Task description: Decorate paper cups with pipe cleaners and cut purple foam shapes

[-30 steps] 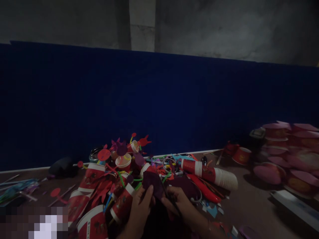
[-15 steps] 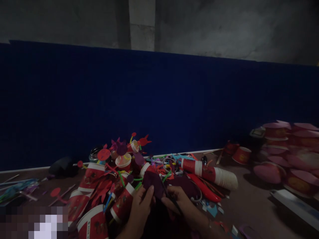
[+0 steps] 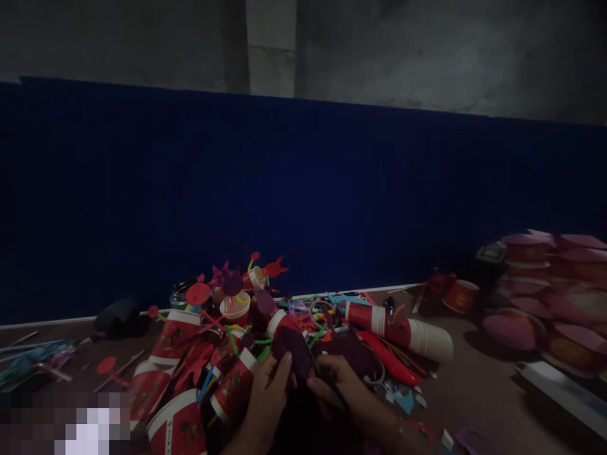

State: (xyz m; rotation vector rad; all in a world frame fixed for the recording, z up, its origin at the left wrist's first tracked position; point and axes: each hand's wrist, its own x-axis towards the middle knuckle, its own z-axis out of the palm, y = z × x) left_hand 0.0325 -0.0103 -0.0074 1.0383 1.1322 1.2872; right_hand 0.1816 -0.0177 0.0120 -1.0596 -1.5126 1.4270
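A dark purple piece of paper [image 3: 291, 346] is pinched between the thumb and fingers of my left hand [image 3: 268, 395]. My right hand [image 3: 346, 388] is closed around dark scissors [image 3: 329, 378], whose blades lie along the right edge of the paper. Both hands are close together at the bottom middle. Just left of them lie red paper cups [image 3: 234, 387] with coloured straws and red and purple paper cut-outs. Behind the right hand is more dark purple material [image 3: 348, 352]. The light is dim, so the cut line is hard to make out.
A stack of paper cups [image 3: 429, 340] lies on its side, with a red, smooth, long object [image 3: 391, 360] beside it. Pink-topped tubs [image 3: 526, 249] are piled at the right, near a white long box [image 3: 569, 392]. A blue panel [image 3: 303, 196] rises behind the table [image 3: 478, 379].
The scissors' handle has shifted slightly in my right hand and its curve shows more. The left hand and the purple paper stay almost in place.
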